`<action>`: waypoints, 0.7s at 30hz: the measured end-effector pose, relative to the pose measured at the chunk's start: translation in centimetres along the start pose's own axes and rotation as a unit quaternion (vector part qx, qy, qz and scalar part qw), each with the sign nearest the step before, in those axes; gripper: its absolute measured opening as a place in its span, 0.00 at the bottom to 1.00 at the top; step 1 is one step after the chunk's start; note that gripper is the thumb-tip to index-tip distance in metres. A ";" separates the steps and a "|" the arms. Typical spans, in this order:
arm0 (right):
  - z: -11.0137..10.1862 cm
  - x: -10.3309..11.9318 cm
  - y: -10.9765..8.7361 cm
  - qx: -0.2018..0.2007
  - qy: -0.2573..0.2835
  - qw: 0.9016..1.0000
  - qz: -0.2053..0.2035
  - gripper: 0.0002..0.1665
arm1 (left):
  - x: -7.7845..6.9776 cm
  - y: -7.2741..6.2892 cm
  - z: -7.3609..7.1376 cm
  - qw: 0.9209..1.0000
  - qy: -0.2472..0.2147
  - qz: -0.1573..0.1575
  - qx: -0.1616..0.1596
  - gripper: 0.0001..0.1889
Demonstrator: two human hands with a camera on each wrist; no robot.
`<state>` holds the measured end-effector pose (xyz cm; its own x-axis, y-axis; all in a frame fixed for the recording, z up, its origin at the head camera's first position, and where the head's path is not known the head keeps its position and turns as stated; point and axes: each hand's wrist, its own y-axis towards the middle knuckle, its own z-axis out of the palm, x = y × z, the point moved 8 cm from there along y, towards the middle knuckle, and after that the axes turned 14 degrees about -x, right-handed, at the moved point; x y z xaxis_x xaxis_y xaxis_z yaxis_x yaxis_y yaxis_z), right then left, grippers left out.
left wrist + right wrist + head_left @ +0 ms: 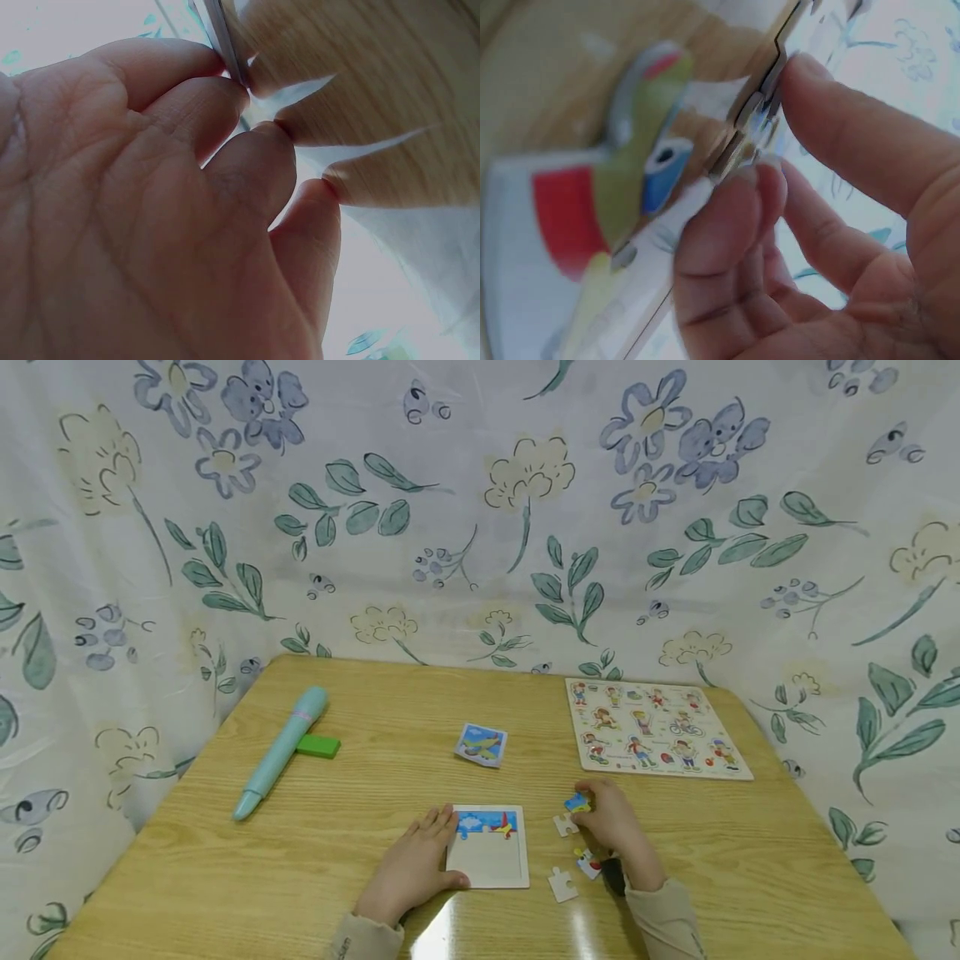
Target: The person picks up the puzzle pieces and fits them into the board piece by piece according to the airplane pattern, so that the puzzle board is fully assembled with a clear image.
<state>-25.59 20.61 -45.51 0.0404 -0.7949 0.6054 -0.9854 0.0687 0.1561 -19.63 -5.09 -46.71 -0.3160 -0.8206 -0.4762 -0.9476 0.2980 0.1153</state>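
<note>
My left hand (pixel 416 868) lies along the left side of a square puzzle board (pixel 487 864), its thumb at the near corner. In the left wrist view, the fingertips (pixel 259 142) of that hand touch the wooden table beside the board's edge. Blue sky pieces fill the board's top strip, and bare wood shows below. Right of the board, my right hand (pixel 615 818) pinches a blue and yellow puzzle piece (pixel 577 802) between thumb and fingers. Beneath it lies a plain-side-up piece (pixel 566 825). Closer to me are a colourful puzzle piece (pixel 588 864) and another plain one (pixel 562 885).
A small airplane picture card (pixel 482 745) lies beyond the board. At the back right is a larger peg board (pixel 656 727) with figures. On the left, a teal pen-shaped object (pixel 281 752) touches a green block (pixel 318 746). A floral curtain (pixel 450 527) encloses the table.
</note>
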 end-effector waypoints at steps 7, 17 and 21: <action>-0.3 -0.5 0.4 -0.019 0.030 0.999 0.018 0.12 | 0.0 0.0 0.0 1.000 0.001 0.003 0.000 0.50; 2.1 2.9 0.2 0.081 0.174 0.980 0.048 0.10 | -0.1 0.0 -0.3 1.000 0.004 0.003 -0.003 0.50; 4.4 5.5 -0.5 0.146 0.209 0.967 0.032 0.11 | -0.3 0.0 -0.3 1.000 0.004 0.006 -0.003 0.50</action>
<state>-25.62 13.54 -45.66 -0.0192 -0.4780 0.8781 -0.9905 -0.1108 -0.0820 -19.56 -5.01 -46.36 -0.3276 -0.8206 -0.4684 -0.9440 0.3051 0.1258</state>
